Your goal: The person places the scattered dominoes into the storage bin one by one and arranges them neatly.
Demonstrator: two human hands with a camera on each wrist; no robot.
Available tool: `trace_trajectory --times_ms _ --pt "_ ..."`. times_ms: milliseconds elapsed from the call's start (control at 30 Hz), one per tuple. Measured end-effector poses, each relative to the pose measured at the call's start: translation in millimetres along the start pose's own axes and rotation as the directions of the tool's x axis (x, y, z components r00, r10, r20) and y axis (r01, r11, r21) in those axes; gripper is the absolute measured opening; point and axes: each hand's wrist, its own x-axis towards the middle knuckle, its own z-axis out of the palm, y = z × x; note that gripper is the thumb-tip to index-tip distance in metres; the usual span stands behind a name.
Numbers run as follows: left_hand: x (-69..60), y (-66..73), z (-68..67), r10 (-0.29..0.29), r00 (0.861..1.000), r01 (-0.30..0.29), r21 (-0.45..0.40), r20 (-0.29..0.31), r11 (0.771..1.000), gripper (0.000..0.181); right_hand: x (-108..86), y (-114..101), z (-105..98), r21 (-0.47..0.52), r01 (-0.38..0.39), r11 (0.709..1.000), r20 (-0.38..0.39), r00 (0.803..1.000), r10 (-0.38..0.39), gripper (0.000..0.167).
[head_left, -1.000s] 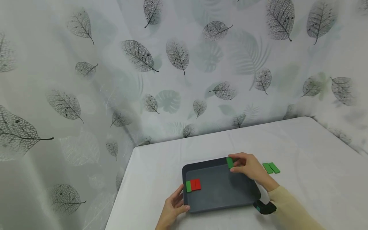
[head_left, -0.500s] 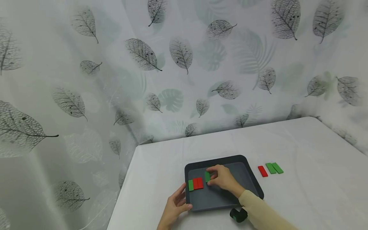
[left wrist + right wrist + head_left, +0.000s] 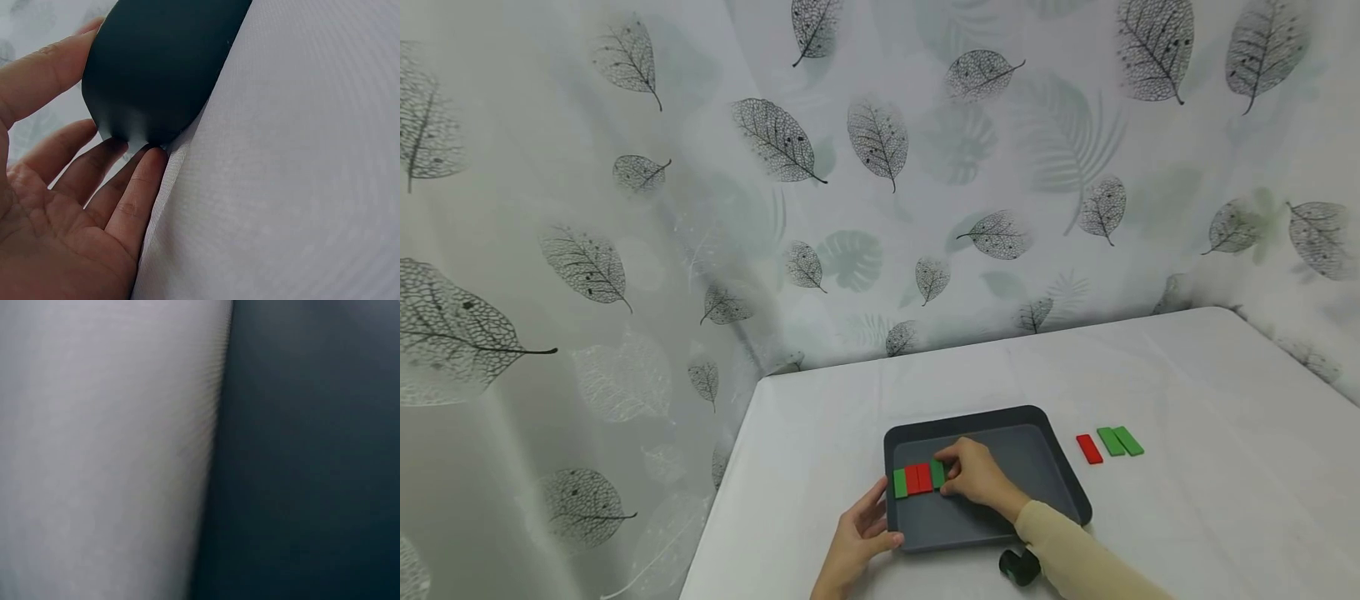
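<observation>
A dark grey tray (image 3: 992,517) lies on the white table. Along its left side sit a green tile (image 3: 900,483) and two red tiles (image 3: 919,478) in a row. My right hand (image 3: 981,475) pinches another green tile (image 3: 937,473) at the right end of that row. Whether this tile touches the tray floor is unclear. My left hand (image 3: 859,533) holds the tray's near left corner, thumb on one side and fingers against the outer wall (image 3: 150,75). The right wrist view shows only blurred white cloth and the dark tray (image 3: 306,456), with no fingers in it.
Right of the tray, a red tile (image 3: 1089,448) and two green tiles (image 3: 1118,441) lie on the tablecloth (image 3: 1210,500). A dark wrist device (image 3: 1019,567) is under the right sleeve, by the tray's near edge. A leaf-patterned curtain (image 3: 865,208) hangs behind.
My right hand has carried the green tile from the tray's far right rim leftward and down to the row of tiles. The left hand has stayed at the tray's corner.
</observation>
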Motion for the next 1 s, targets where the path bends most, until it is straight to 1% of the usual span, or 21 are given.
trace_trajectory --times_ms 167,300,433,500,567,633,700,767,833,900,967,1000 --pt "0.5 -1.4 -0.2 0.005 1.000 -0.005 0.003 0.000 1.000 0.083 1.1 1 2 -0.036 0.031 0.999 0.000 1.000 -0.031 0.049" --pt "1.1 -1.9 -0.5 -0.005 1.000 0.005 -0.002 -0.003 1.000 0.082 1.3 0 1 -0.052 0.059 0.997 0.005 0.998 -0.059 0.049" --pt "1.4 -2.0 -0.1 -0.021 1.000 0.021 -0.014 -0.004 1.000 0.083 0.6 -1 1 -0.058 0.066 0.996 0.008 0.998 -0.066 0.050" --pt "1.2 -1.9 0.1 -0.021 1.000 0.021 -0.014 -0.003 1.000 0.083 -0.1 -2 1 -0.059 0.062 0.996 0.013 0.998 -0.061 0.052" --pt "1.1 -1.7 1.1 -0.018 1.000 0.018 -0.009 0.000 1.000 0.083 -2.5 -2 -2 -0.057 0.059 0.997 0.016 0.998 -0.059 0.054" --pt "0.8 -1.2 1.9 -0.014 1.000 0.014 -0.005 0.003 1.000 0.083 -5.7 -3 -9 -0.057 0.068 0.996 0.023 0.997 -0.067 0.055" --pt "0.4 -0.6 2.7 -0.007 1.000 0.007 -0.002 0.009 1.000 0.083 -10.1 -7 -25 -0.049 0.084 0.995 0.029 0.996 -0.082 0.056" --pt "0.0 -0.4 3.0 -0.001 1.000 0.001 0.005 0.015 1.000 0.083 -15.6 -11 -49 -0.036 0.120 0.992 0.029 0.992 -0.119 0.055" --pt "-0.1 0.2 3.0 0.000 1.000 0.000 0.007 0.013 1.000 0.083 -21.1 -12 -80 -0.003 0.177 0.984 0.017 0.984 -0.177 0.054" --pt "-0.1 0.4 2.3 -0.007 1.000 0.007 0.008 0.006 1.000 0.083 -26.4 -9 -112 0.022 0.233 0.972 -0.018 0.973 -0.232 0.053" --pt "0.0 -0.2 1.3 -0.019 1.000 0.019 0.007 -0.002 1.000 0.083 -31.2 -1 -144 0.027 0.250 0.968 -0.047 0.967 -0.249 0.052" --pt "0.1 -0.6 0.9 -0.026 1.000 0.026 0.006 -0.006 1.000 0.083 -33.8 5 -158 0.018 0.244 0.970 -0.059 0.968 -0.243 0.053"
